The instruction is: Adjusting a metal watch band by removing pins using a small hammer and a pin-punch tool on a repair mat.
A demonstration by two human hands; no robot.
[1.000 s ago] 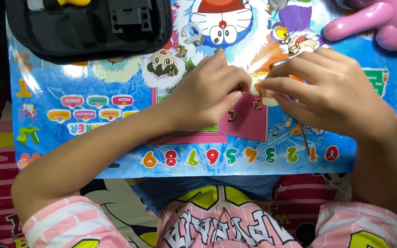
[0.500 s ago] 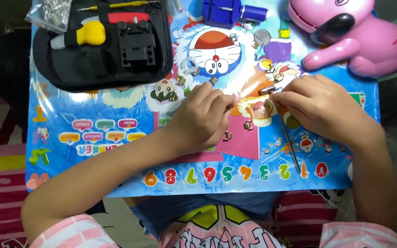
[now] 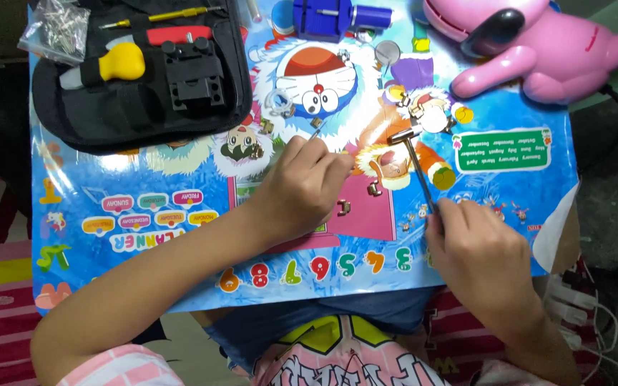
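Right hand (image 3: 482, 246): grips small metal hammer (image 3: 415, 168) by its handle.
Left hand (image 3: 307, 187): pinches thin metal pin (image 3: 315, 131).
Advice: tap lightly, keep pin upright.

— Where does the view sit?

— On the person's head, looking almost straight down over the lap onto the desk (image 3: 109, 250), covered by a blue cartoon mat.

— How near?

— Close: both forearms run up from the bottom edge, the left hand (image 3: 302, 189) near the middle, the right hand (image 3: 477, 250) lower right.

— And the far edge?

— At the top, the black tool pouch (image 3: 137, 71) and the pink toy (image 3: 538, 50) are cut off. Only this one view.
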